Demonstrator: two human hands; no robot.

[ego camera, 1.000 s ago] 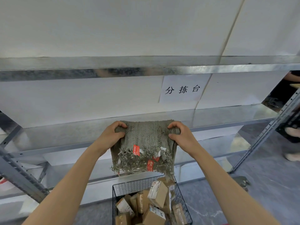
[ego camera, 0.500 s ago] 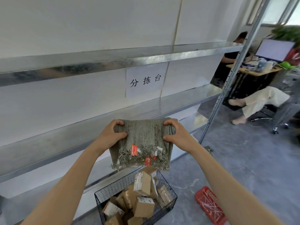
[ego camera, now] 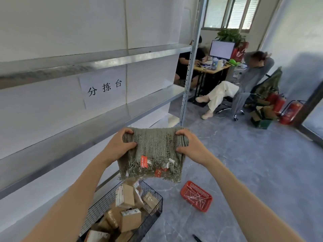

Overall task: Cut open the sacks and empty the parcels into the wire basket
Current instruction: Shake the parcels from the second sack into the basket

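While above the wire basket, sack between hands, left and right.

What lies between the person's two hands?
In the head view, the woven sack spans between the left hand and the right hand; both grip it.

Sack, centre frame: coarse woven grey-green cloth, matt, frayed lower edge, red and white paper labels stuck on. Wire basket, bottom centre: thin black metal mesh holding matt brown cardboard parcels, some with white paper labels; the red basket to its right looks like moulded plastic lattice. Shelving, left: bare galvanised sheet metal with dull sheen, white paper sign behind it; floor, right: smooth grey marbled surface, slightly glossy.
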